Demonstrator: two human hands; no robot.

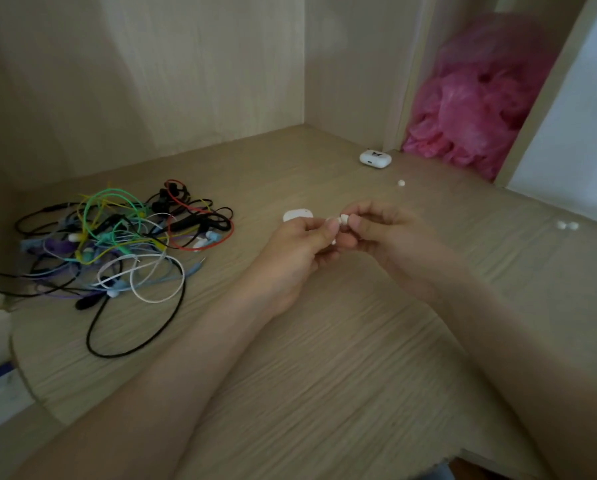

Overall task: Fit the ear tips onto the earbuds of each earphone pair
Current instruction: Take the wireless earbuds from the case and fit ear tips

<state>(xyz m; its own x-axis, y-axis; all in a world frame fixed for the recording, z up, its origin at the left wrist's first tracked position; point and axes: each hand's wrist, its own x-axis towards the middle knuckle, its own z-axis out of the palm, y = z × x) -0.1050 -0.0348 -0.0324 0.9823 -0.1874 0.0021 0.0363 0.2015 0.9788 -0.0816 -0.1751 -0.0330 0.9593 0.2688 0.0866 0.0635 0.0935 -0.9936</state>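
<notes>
Both bare forearms reach up from the bottom edge of the frame and meet near its centre, above the wood-grain worktop (325, 358). The left hand (300, 247) has its fingers (331, 228) curled and pinching a white earbud (333, 241), most of it hidden in the grip. The right hand (390, 233) pinches a white ear tip (344, 219) between thumb and forefinger, right against the end of the earbud. Whether the tip is seated cannot be told.

The job looks to be at an early stage, with this one tip being fitted. A loose ear tip (401, 183) lies right of centre toward the back, and a pair of ear tips (567, 225) sits near the right edge, all unfitted. A tangle of wired earphones (117, 244) in black, red, green, yellow, purple and white fills the left middle of the frame. Its buds are too small to show whether they have tips.

A white case (299, 213) lies just behind the left hand, partly hidden. A second charging case (375, 158) stands in the upper right of centre, near a pink plastic bag (480, 109). This second case carries a small dark mark, too small to read, and no other writing shows.
</notes>
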